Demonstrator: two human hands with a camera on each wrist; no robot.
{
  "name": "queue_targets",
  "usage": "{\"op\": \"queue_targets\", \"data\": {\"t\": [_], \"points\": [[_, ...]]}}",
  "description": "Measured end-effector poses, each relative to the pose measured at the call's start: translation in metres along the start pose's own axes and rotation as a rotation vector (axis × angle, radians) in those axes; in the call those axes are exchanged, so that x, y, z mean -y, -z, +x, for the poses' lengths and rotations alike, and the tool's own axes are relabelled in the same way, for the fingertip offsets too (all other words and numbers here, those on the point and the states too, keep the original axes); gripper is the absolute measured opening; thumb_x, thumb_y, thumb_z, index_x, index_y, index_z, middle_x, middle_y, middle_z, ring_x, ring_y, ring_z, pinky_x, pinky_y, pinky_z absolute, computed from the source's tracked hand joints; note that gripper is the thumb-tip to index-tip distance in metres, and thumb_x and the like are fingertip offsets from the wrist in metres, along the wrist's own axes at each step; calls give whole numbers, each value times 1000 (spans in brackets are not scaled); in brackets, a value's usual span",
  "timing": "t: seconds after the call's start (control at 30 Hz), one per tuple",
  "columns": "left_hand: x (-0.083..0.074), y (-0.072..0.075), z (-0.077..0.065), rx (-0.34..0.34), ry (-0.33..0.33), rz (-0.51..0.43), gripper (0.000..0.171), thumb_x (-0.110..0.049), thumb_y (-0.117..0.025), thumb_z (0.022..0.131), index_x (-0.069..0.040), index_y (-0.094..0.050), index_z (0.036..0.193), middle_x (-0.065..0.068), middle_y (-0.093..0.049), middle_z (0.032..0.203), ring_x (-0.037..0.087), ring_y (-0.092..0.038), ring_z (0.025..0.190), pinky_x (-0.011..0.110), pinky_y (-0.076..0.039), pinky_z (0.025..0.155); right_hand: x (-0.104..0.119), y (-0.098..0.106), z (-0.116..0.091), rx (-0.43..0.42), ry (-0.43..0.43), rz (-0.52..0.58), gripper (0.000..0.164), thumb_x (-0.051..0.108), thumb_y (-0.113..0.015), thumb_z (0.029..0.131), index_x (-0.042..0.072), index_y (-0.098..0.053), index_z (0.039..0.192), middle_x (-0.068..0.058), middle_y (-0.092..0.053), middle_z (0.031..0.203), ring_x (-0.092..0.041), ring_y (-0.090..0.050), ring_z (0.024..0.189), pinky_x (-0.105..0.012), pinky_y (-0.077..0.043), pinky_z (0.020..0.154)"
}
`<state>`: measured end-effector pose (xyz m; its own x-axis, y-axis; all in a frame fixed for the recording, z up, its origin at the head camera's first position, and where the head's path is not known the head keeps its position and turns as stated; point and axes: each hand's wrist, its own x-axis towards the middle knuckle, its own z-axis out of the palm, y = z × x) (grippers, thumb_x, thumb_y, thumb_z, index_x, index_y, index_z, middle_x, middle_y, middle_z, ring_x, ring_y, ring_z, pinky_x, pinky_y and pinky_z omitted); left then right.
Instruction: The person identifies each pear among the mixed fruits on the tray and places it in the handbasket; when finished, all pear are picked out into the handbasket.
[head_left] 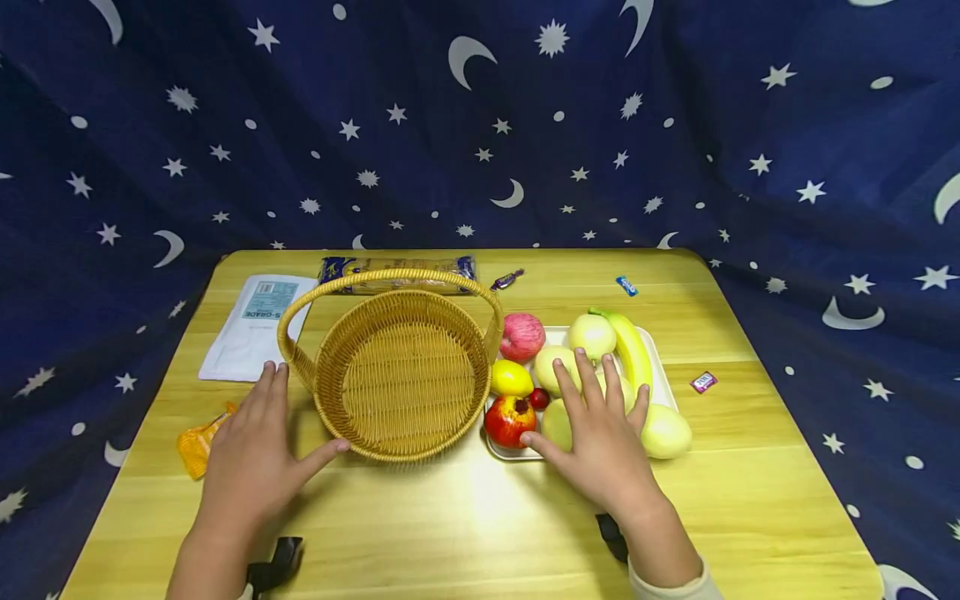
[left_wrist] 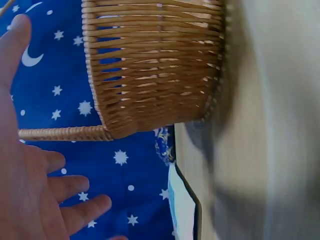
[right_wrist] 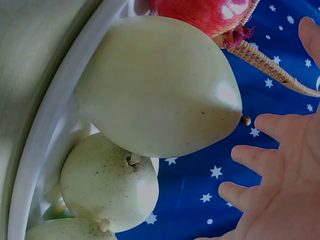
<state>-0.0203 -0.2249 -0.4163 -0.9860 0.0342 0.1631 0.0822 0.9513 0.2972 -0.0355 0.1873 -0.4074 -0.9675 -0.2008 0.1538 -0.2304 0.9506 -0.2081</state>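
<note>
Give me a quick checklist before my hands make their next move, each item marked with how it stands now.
1. Left hand free: ok, spread and holding nothing.
2. Right hand free: ok, spread and gripping nothing.
3. Basket upright: ok, and nothing shows inside it.
4. All fruit within the outline of the tray: not ok, in the head view the rightmost pale fruit juts past the edge.
5. Orange packet clear of the left hand: cannot tell, the hand hides part of it.
</note>
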Motion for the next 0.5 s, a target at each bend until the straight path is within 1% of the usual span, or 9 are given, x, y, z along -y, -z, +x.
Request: {"op": "queue_targets", "data": {"t": [0.1,0.2,0.23,0.3,0.33,0.4,0.47,0.5], "points": [[1,4,3,0,-1,-142,120,-65,-72,74,-14,-1,156,14,-7,161,50,-28,135,72,-27,96,-1,1,1,-14,13,15,98,81,-48,78,27,-21,155,-5,-10,162,-38,-2,146,-70,11,103],[-1,8,10,0,24,-347,110,-48,-75,81,-22,1,156,14,-14,160,48,-31,135,68,-31,97,-2,4,3,-25,31,58,97,79,-49,80,24,-23,155,-6,-13,161,-36,-4,146,-67,4,108],[-2,9,12,-5,35,-422,107,-42,-75,83,-25,1,156,13,-15,159,44,-31,136,64,-33,98,-3,5,4,-29,35,82,96,77,-51,81,22,-24,154,-6,-15,161,-35,-5,146,-65,-1,109],[-5,11,19,-40,53,-582,99,-31,-73,87,-28,-1,155,11,-20,158,37,-33,137,52,-37,102,-4,8,6,-35,44,140,93,71,-54,83,17,-26,154,-7,-18,160,-34,-10,146,-61,-11,111],[-7,12,22,-64,56,-670,94,-24,-71,89,-27,-4,155,10,-22,158,33,-33,137,45,-38,103,-5,9,8,-38,44,170,92,68,-56,84,15,-27,153,-7,-20,159,-33,-13,145,-59,-15,112],[-10,15,28,-117,67,-850,86,-13,-67,92,-24,-9,155,9,-23,157,25,-30,140,31,-36,106,-6,11,11,-42,37,213,90,64,-58,86,12,-28,152,-8,-24,158,-33,-18,144,-57,-22,110],[-14,18,34,-171,78,-1011,79,-5,-62,93,-20,-15,154,9,-26,156,22,-29,140,22,-34,106,-9,12,15,-42,21,240,88,63,-59,86,11,-30,152,-8,-26,157,-33,-22,143,-58,-27,108],[-15,20,36,-195,83,-1075,76,-2,-61,93,-17,-18,154,10,-27,155,22,-30,139,21,-33,106,-10,13,17,-42,12,246,88,63,-59,86,11,-31,151,-8,-27,156,-33,-23,143,-58,-28,107]]}}
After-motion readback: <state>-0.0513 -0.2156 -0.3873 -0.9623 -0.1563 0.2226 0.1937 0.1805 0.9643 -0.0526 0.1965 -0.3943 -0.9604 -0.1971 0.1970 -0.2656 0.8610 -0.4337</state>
